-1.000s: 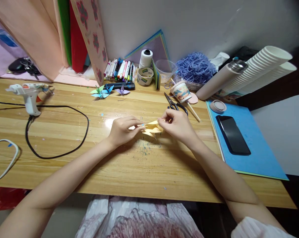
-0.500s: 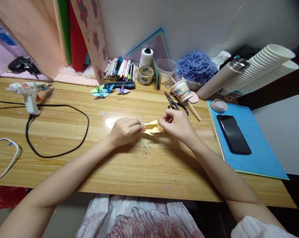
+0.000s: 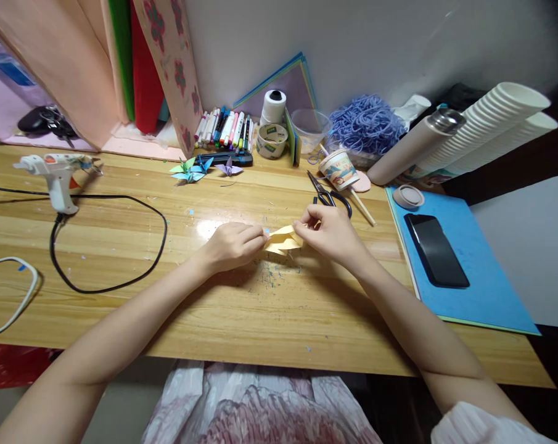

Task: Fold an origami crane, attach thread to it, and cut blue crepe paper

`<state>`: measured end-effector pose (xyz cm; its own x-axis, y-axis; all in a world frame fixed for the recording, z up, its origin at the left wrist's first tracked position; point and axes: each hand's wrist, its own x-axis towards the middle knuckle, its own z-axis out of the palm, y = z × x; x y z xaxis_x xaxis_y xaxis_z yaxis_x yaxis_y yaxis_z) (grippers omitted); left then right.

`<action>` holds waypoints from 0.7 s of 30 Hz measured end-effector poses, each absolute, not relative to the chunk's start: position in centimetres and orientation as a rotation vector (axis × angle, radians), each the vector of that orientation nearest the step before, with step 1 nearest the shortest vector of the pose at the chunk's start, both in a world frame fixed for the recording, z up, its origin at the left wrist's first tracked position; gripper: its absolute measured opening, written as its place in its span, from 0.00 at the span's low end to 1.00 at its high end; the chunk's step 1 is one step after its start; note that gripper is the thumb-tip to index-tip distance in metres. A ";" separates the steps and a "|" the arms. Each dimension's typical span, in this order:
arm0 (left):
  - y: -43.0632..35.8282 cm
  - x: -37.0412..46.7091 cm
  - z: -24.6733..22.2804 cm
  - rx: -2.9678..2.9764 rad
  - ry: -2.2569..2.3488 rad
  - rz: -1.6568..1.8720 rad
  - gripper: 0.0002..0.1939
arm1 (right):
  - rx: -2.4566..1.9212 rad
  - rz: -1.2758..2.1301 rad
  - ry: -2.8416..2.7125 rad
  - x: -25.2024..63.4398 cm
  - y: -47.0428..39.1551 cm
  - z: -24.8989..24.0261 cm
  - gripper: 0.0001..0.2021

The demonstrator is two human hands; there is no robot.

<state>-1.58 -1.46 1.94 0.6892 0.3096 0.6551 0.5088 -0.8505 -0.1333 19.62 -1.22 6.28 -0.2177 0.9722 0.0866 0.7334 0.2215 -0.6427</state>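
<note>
Yellow folded paper [image 3: 284, 242] sits between the two hands, above the middle of the desk [image 3: 279, 320], near a scatter of tiny dark scraps [image 3: 272, 275]. Its left tip disappears under the curled fingers of the left hand [image 3: 236, 248], which pinch that end; its right end is pinched between thumb and forefinger of the right hand [image 3: 330, 234], so neither tip can be made out, and the inner folds are too small to follow. The right hand also covers part of the handles of the scissors [image 3: 327, 196] behind it. The bottle [image 3: 410, 148] hides the bases of the stacked paper cups [image 3: 496, 129], while the white cable [image 3: 26, 290] and the red bag [image 3: 15, 369] are cut off at the left edge. A second ago the left fingers lay straighter along the paper; now they are bent closer around its end. The right hand's pinch looks the same.
</note>
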 end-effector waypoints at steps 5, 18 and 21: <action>-1.3 -1.8 2.0 -2.618 -0.610 -0.879 0.06 | -1.564 0.711 -2.021 19.9 -1.0 6.3 0.06; -1.4 -1.7 1.6 -2.623 -0.522 -0.857 0.15 | -1.547 0.823 -1.999 20.1 -0.6 6.0 0.06; -1.5 -1.8 1.9 -2.620 -0.498 -0.854 0.14 | -1.539 0.919 -1.979 20.0 -0.5 6.0 0.07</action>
